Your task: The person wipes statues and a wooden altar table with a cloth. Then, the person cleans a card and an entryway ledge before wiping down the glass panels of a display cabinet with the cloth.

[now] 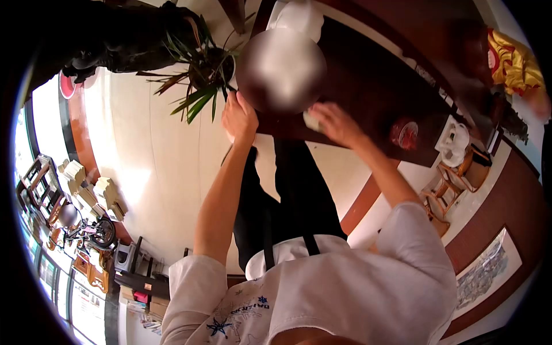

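While a potted plant spreads its long leaves at the left, the left hand is beside it at the desk's near left corner, fingers bent; whether it grips anything I cannot tell. Well apart from it, a small pale pad sits at the desk's near edge, clasped in the blurred fingers of the right hand. Farther right, the dark desk carries a round red item, and a white object stands by its right end.
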{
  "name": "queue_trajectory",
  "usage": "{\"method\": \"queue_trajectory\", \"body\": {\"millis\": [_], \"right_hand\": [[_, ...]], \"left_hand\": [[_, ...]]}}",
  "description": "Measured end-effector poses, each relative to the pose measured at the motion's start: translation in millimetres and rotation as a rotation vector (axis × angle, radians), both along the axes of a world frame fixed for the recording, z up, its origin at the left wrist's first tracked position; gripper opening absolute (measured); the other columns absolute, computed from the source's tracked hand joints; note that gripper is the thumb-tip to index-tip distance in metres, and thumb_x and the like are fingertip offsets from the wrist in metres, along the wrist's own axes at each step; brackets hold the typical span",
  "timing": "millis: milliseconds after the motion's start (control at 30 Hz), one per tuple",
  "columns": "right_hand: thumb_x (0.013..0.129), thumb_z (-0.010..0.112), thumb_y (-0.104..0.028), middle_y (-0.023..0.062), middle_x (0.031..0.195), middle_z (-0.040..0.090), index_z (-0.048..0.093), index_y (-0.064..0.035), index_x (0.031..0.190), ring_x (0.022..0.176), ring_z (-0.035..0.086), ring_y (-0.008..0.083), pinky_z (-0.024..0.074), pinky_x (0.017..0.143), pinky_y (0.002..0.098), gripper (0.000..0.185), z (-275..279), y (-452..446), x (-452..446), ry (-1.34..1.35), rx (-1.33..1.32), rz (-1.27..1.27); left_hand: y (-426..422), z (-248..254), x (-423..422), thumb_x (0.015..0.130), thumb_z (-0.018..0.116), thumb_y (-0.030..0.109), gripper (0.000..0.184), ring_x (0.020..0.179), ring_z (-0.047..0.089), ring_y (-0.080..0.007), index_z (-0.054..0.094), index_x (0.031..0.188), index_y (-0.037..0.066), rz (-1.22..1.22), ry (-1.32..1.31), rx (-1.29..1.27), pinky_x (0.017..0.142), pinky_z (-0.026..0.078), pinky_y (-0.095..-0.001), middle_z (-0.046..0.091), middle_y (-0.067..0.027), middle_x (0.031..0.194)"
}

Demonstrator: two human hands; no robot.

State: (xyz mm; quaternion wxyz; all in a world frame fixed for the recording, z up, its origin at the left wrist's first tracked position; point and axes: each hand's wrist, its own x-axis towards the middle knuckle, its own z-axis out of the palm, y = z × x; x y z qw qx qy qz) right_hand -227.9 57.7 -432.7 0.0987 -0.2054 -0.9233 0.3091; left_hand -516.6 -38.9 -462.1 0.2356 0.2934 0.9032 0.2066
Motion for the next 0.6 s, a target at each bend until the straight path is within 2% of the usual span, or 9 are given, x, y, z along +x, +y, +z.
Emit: {"method": "queue_trajectory", "body": {"millis": [100, 167, 200, 267, 300, 400, 433, 500, 600], "right_hand": [[0.089, 0.070, -0.003, 0.0184, 0.138, 0.058, 0.052, -0.0056, 0.144, 0.121, 0.055, 0.0427, 0.0462, 0.105, 0.0492, 0.058, 9.5, 43.2, -35.3, -0.116, 0.103, -0.448], [0.094, 0.068, -0.007, 0.0213, 0.140, 0.055, 0.047, -0.0024, 0.147, 0.123, 0.050, 0.0433, 0.0443, 0.107, 0.0498, 0.057, 14.5, 23.2, -74.2, -0.039, 0.107, -0.824], [0.096, 0.068, -0.009, 0.0241, 0.141, 0.051, 0.045, -0.0009, 0.149, 0.125, 0.047, 0.0448, 0.0430, 0.106, 0.0510, 0.059, 14.7, -6.1, -88.0, -0.075, 0.110, -0.958], [0.093, 0.068, -0.004, 0.0258, 0.141, 0.050, 0.044, 0.0001, 0.150, 0.126, 0.046, 0.0459, 0.0389, 0.102, 0.0537, 0.063, 2.5, -81.2, -108.8, 0.020, 0.102, -0.973], [0.091, 0.068, -0.001, 0.0241, 0.140, 0.051, 0.044, -0.0012, 0.150, 0.125, 0.048, 0.0444, 0.0381, 0.103, 0.0541, 0.064, 5.8, -113.4, -134.2, -0.016, 0.119, -0.999], [0.077, 0.071, 0.009, 0.0205, 0.139, 0.054, 0.048, -0.0076, 0.149, 0.123, 0.052, 0.0430, 0.0426, 0.103, 0.0535, 0.078, 8.4, -157.0, -207.4, 0.015, -0.070, -0.772], [0.077, 0.070, 0.008, 0.0214, 0.139, 0.053, 0.047, -0.0073, 0.150, 0.122, 0.052, 0.0441, 0.0443, 0.104, 0.0538, 0.078, 19.4, -158.2, -225.5, 0.084, -0.127, -0.688], [0.078, 0.070, 0.008, 0.0230, 0.141, 0.052, 0.046, -0.0049, 0.149, 0.123, 0.051, 0.0451, 0.0454, 0.105, 0.0534, 0.076, 22.9, -151.7, -243.2, 0.149, -0.173, -0.680], [0.083, 0.068, 0.007, 0.0234, 0.143, 0.052, 0.046, -0.0009, 0.145, 0.123, 0.053, 0.0452, 0.0486, 0.102, 0.0519, 0.066, 22.7, -118.7, -254.0, 0.114, 0.003, -0.838]], "left_hand": [[0.7, -0.2, -4.3, 0.109, 0.034, 0.039, 0.046, 0.093, 0.064, -0.0509, 0.060, 0.101, 0.002, -0.004, -0.030, -0.008, 0.081, 0.048, -0.0583, 0.070, -0.0273, 0.098], [-2.5, 2.6, -5.7, 0.109, 0.035, 0.042, 0.049, 0.094, 0.066, -0.0459, 0.062, 0.105, 0.001, 0.070, -0.117, 0.039, 0.083, 0.048, -0.0532, 0.071, -0.0244, 0.098], [5.0, -5.9, -15.4, 0.109, 0.036, 0.042, 0.050, 0.094, 0.066, -0.0413, 0.063, 0.107, 0.001, 0.191, -0.314, 0.157, 0.084, 0.048, -0.0507, 0.071, -0.0216, 0.099], [-13.0, -23.7, -27.6, 0.109, 0.036, 0.043, 0.051, 0.094, 0.066, -0.0322, 0.065, 0.112, 0.001, 0.452, -0.721, 0.328, 0.086, 0.048, -0.0458, 0.072, -0.0161, 0.101], [-22.3, -4.7, -39.9, 0.110, 0.036, 0.042, 0.051, 0.099, 0.063, -0.0214, 0.066, 0.122, 0.002, 0.668, -0.977, 0.454, 0.091, 0.048, -0.0395, 0.069, -0.0091, 0.108], [-96.9, -9.8, -66.6, 0.110, 0.037, 0.042, 0.049, 0.101, 0.061, -0.0205, 0.064, 0.125, 0.003, 0.685, -0.955, 0.517, 0.091, 0.049, -0.0381, 0.066, -0.0086, 0.113], [-125.6, -4.3, -75.1, 0.110, 0.039, 0.043, 0.050, 0.100, 0.061, -0.0208, 0.063, 0.125, 0.002, 0.695, -1.022, 0.445, 0.091, 0.050, -0.0377, 0.066, -0.0089, 0.113], [-188.5, -0.7, -80.1, 0.110, 0.040, 0.044, 0.048, 0.093, 0.062, -0.0183, 0.063, 0.120, 0.003, 0.652, -0.852, 0.422, 0.085, 0.050, -0.0362, 0.066, -0.0083, 0.111], [-270.2, -6.7, -116.5, 0.110, 0.042, 0.044, 0.046, 0.089, 0.062, -0.0165, 0.064, 0.118, 0.005, 0.530, -0.831, 0.270, 0.081, 0.049, -0.0325, 0.066, -0.0073, 0.109]]}}
